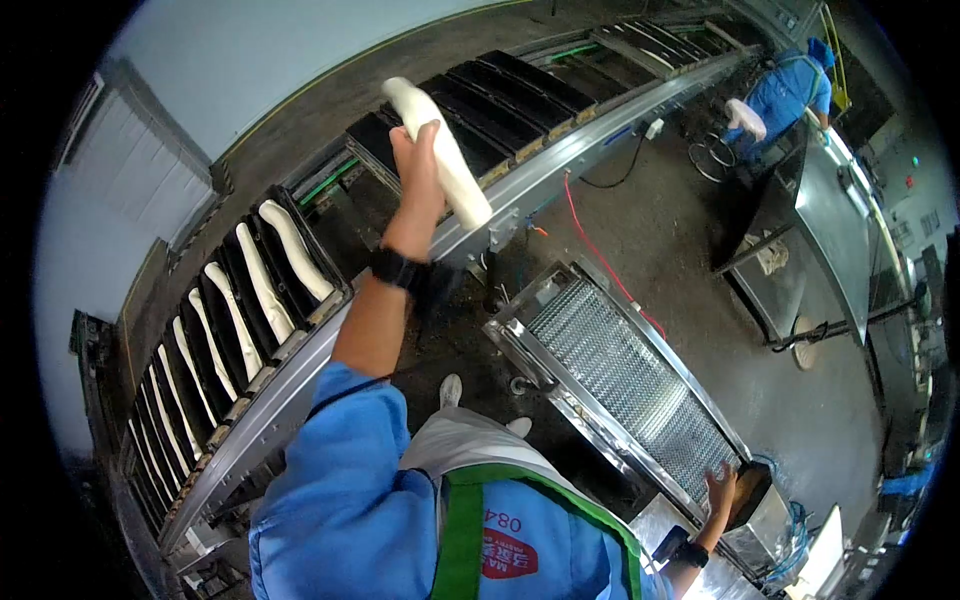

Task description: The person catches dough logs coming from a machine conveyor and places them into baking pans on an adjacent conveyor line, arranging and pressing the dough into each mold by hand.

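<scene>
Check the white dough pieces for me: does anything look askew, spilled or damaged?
Nothing looks clearly spilled or damaged. The nearest long white dough roll in its black rectangular tray bows sideways, while several farther along look straighter. The thick white dough log in the bare left hand also bends near its upper end.

"Where are we watching from?"
"One head-worn camera, looking forward and steeply down, its wide, rounded view dark at the corners!"
"And how near?"
"Right above the wearer's blue shirt (568, 518), close in at six o'clock; left hand (420, 168) at eleven, right hand (719, 492) at four, a co-worker (788, 98) far off at two!"
</scene>
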A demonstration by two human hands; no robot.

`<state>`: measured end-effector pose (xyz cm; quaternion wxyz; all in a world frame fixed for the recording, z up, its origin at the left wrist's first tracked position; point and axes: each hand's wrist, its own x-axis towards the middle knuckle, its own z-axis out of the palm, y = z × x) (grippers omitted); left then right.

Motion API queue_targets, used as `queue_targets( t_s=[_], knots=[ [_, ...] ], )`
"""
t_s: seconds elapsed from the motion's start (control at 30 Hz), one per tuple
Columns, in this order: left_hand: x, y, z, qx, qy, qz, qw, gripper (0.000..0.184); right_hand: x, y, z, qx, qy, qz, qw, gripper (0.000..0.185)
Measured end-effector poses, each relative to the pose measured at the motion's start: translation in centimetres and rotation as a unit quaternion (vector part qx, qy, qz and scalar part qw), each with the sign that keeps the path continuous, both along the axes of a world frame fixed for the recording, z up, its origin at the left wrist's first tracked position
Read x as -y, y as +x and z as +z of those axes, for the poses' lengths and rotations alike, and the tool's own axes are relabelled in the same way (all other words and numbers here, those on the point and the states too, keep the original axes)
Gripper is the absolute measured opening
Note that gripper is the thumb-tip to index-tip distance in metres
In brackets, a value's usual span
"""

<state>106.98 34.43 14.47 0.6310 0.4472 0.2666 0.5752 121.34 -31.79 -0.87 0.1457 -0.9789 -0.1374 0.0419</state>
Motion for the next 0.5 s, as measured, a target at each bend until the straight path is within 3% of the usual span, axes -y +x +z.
queue_targets(
  t_s=[0.03, 0.07, 0.1, 0.13, 0.2, 0.23, 0.27, 0.33, 0.43, 0.5],
  knots=[
    [-4.5, 0.6, -3.3, -0.032, -0.017, 0.016, 0.999, 0.037, -1.2, 0.7, 0.0, -0.007, 0.01, 0.028, 1.0, 0.044],
    [-7.4, 0.0, -5.7, -0.059, -0.042, -0.039, 0.997, 0.042, -2.4, 1.3, 0.0, -0.016, 0.018, 0.054, 0.998, 0.045],
    [-9.7, -0.3, -7.9, -0.107, -0.091, -0.003, 0.99, 0.044, -3.9, 2.0, -0.2, -0.026, -0.009, 0.065, 0.998, 0.046],
    [-11.7, -0.4, -10.3, -0.153, -0.139, 0.032, 0.978, 0.046, -7.2, 1.0, 1.8, -0.054, 0.046, 0.038, 0.997, 0.047],
    [-15.0, -0.6, -15.6, -0.337, -0.116, 0.081, 0.931, 0.049, -7.5, 2.8, -0.1, -0.039, -0.039, 0.096, 0.994, 0.047],
    [-14.1, -1.9, -14.7, -0.424, -0.058, 0.021, 0.903, 0.047, -7.8, 3.5, -0.8, -0.04, -0.042, 0.094, 0.994, 0.047],
    [-13.3, -2.5, -14.0, -0.426, -0.06, 0.018, 0.903, 0.047, -8.2, 4.1, -1.6, -0.04, -0.036, 0.097, 0.994, 0.049],
    [-12.6, -3.2, -13.3, -0.679, 0.061, 0.03, 0.731, 0.039, -9.5, 5.3, -3.2, -0.048, -0.019, 0.102, 0.993, 0.055],
    [-12.7, -3.5, -15.2, -0.723, 0.122, 0.045, 0.678, 0.034, -10.6, 7.0, -6.5, 0.031, -0.096, 0.14, 0.985, 0.06],
    [-12.4, -3.7, -16.7, -0.748, 0.183, 0.036, 0.638, 0.039, -10.4, 8.2, -9.0, -0.091, -0.23, 0.092, 0.965, 0.072]
  ],
)
